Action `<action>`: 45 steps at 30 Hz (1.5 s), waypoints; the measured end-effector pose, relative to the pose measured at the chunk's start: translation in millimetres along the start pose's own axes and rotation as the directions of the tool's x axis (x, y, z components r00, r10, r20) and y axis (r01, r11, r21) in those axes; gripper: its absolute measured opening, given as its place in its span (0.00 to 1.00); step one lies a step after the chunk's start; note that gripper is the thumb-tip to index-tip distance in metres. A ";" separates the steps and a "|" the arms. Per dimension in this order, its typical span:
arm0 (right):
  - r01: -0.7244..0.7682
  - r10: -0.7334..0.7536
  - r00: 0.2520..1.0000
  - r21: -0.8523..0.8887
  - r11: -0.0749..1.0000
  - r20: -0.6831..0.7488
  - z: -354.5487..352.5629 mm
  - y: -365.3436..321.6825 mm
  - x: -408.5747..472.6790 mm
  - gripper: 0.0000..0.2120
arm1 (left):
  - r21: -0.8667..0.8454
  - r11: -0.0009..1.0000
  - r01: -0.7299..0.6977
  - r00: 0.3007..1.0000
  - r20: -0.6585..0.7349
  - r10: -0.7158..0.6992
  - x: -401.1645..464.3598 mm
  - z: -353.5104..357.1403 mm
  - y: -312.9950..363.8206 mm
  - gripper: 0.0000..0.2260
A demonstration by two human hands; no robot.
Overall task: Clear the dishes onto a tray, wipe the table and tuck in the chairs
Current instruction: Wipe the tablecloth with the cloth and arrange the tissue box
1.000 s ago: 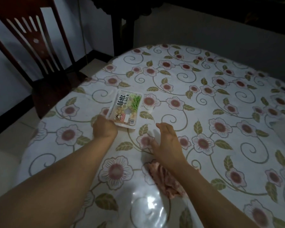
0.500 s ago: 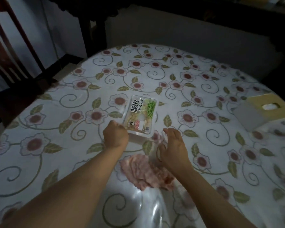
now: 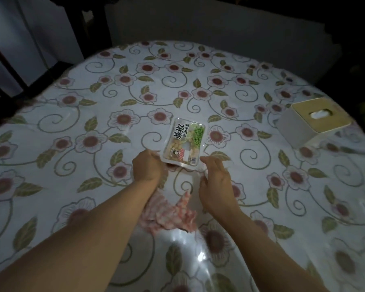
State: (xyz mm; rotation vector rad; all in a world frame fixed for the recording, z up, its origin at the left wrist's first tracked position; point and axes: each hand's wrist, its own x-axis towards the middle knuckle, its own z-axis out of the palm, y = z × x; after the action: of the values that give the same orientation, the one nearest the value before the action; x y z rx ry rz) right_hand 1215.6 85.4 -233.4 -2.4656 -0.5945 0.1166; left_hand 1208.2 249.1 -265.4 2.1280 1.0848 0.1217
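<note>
The person leans over a round table (image 3: 93, 114) covered with a shiny cloth that has pink flowers and green leaves on it. The left hand (image 3: 147, 166) is curled into a grip and holds the near left corner of a flat snack packet (image 3: 184, 141). The fingers are tucked under and I cannot see them, only the back of the hand. The packet sits just past the knuckles and points away from the person, with big dark letters and a picture of green bits on top. Its near edge looks a little lifted, but I cannot tell for sure. The right hand (image 3: 216, 183) is just beside the packet's near right corner. Its fingers are loose and a bit bent, and they hold nothing. I cannot tell if the fingertips touch the packet's edge or just come close to it. Behind both hands, nearer the person, a crumpled pink cloth (image 3: 171, 213) lies on the table, partly hidden under the left wrist. Far off to the right of the right hand's fingers, near the table's edge, stands a white tissue box (image 3: 299, 125) with a tan top and a white tissue poking out of the slot. The room around the table is dark.
</note>
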 end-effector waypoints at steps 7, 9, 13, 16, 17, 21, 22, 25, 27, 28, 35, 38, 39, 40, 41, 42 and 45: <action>0.268 -0.267 0.918 0.039 0.963 0.294 39.0 -28.2 -36.7 0.18 | 0.195 0.964 -0.183 0.981 -0.027 0.192 -8.7 -40.2 -49.3 0.17; 0.348 -0.333 0.873 0.024 0.937 0.356 53.9 -31.4 -47.7 0.18 | 0.246 0.945 -0.217 0.972 -0.041 0.234 -10.7 -50.2 -63.0 0.15; 0.383 -0.342 0.880 -0.067 0.921 0.329 72.3 -32.4 -55.9 0.24 | 0.302 0.903 -0.304 0.950 0.024 0.312 -12.0 -63.5 -94.3 0.20; 0.323 -0.282 0.920 -0.115 0.940 0.273 78.3 -41.0 -52.7 0.25 | 0.328 0.861 -0.389 0.920 0.098 0.378 -10.8 -68.7 -108.6 0.26; 0.278 -0.242 0.932 -0.105 0.955 0.268 79.1 -45.2 -50.3 0.25 | 0.318 0.858 -0.403 0.915 0.115 0.387 -10.8 -69.8 -110.0 0.26; 0.141 -0.152 0.973 0.076 0.987 0.173 78.0 -64.9 -31.9 0.20 | 0.316 0.880 -0.355 0.935 0.117 0.335 -10.7 -78.4 -111.1 0.24; 0.124 -0.142 0.979 0.122 0.985 0.146 77.2 -69.3 -28.2 0.20 | 0.321 0.883 -0.343 0.939 0.122 0.320 -10.8 -80.0 -111.7 0.23; 0.114 -0.136 0.986 0.197 0.974 0.100 76.8 -83.7 -14.4 0.17 | 0.295 0.914 -0.280 0.960 0.113 0.257 -9.4 -88.5 -113.9 0.22; 0.089 -0.109 0.991 0.213 0.973 0.084 79.2 -89.1 -6.5 0.17 | 0.283 0.926 -0.249 0.968 0.091 0.233 -6.0 -95.2 -113.8 0.24; 0.078 -0.095 0.993 0.215 0.974 0.069 80.7 -91.5 -2.4 0.17 | 0.268 0.932 -0.244 0.970 0.078 0.231 -3.1 -98.3 -113.2 0.25; 0.029 -0.013 0.998 0.295 0.955 -0.055 84.5 -112.1 31.2 0.17 | 0.256 0.946 -0.199 0.980 0.061 0.189 34.5 -116.4 -106.2 0.25; 0.018 0.020 0.993 0.317 0.948 -0.117 89.4 -121.3 54.4 0.15 | 0.229 0.954 -0.195 0.980 0.081 0.181 67.4 -118.4 -106.8 0.27; 0.012 0.036 0.989 0.317 0.948 -0.145 91.1 -123.7 62.1 0.15 | 0.227 0.949 -0.217 0.975 0.091 0.201 76.8 -118.3 -107.8 0.26; 0.000 0.058 0.983 0.310 0.951 -0.176 94.0 -126.6 70.0 0.14 | 0.221 0.941 -0.255 0.966 0.102 0.237 85.8 -118.4 -110.0 0.24; -0.021 0.088 0.974 0.306 0.952 -0.207 98.2 -129.6 79.1 0.15 | 0.209 0.929 -0.305 0.951 0.116 0.286 95.7 -118.1 -112.8 0.21; -0.043 0.117 0.966 0.307 0.951 -0.230 100.8 -130.6 86.1 0.15 | 0.190 0.919 -0.346 0.937 0.122 0.327 101.1 -118.0 -114.4 0.17; -0.152 0.247 0.930 0.326 0.933 -0.273 114.2 -136.7 108.9 0.16 | 0.131 0.887 -0.443 0.892 0.160 0.422 123.4 -118.8 -125.2 0.11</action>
State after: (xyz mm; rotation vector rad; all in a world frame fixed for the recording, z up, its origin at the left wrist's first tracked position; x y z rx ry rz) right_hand 1235.6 293.0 -243.5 -2.1797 -0.1684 -0.0948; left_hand 1157.8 454.0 -288.4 2.4642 0.5432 0.1071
